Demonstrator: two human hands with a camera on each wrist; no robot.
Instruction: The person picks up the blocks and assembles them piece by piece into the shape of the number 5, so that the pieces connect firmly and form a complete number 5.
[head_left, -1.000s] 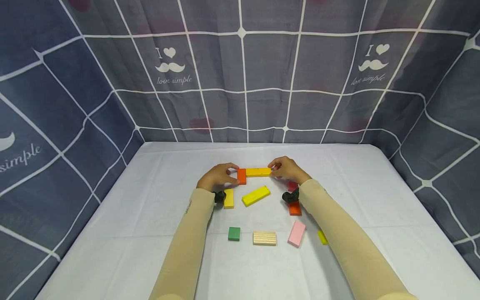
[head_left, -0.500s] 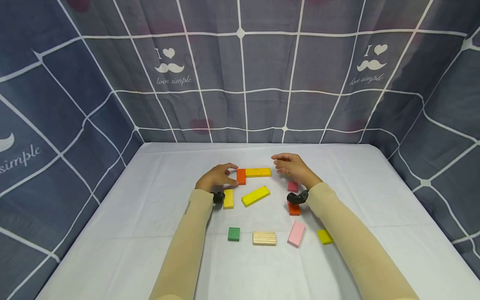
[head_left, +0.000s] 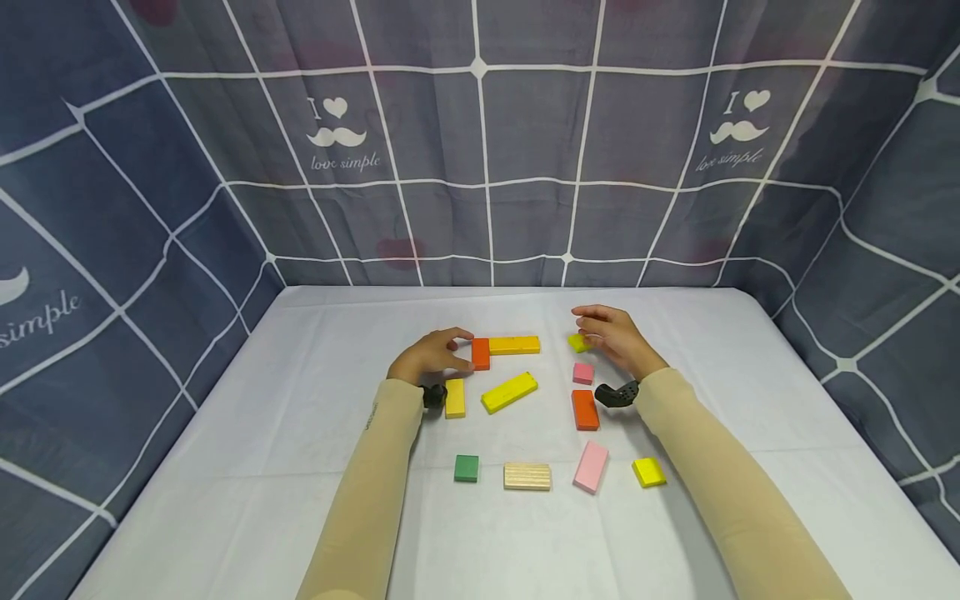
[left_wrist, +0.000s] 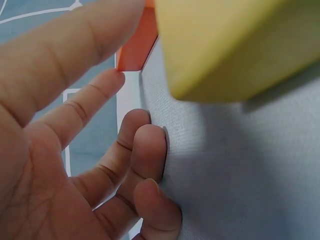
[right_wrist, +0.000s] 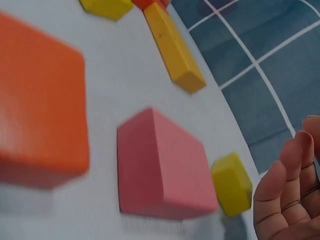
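In the head view my left hand [head_left: 431, 357] holds an upright orange block [head_left: 481, 354] between thumb and index finger; its other fingers are loosely bent near the cloth. Against that block's right side lies a long amber-yellow block [head_left: 514, 345]. My right hand [head_left: 617, 337] hovers with relaxed fingers over a small yellow block [head_left: 578, 342], partly covering it. In the right wrist view this yellow block [right_wrist: 232, 184] lies beside the fingertips [right_wrist: 272, 182], behind a pink cube [right_wrist: 167, 167]. The right hand holds nothing.
On the white cloth [head_left: 315, 500] lie a yellow block [head_left: 455, 398], a slanted long yellow block [head_left: 509, 392] and an orange block [head_left: 585, 410]. Nearer are a green block [head_left: 467, 468], a ridged wooden block [head_left: 527, 477], a pink block [head_left: 591, 467] and a yellow square [head_left: 648, 472].
My right hand has let go of the amber-yellow block's right end and moved right, to the small yellow block. The left hand stays at the orange block.
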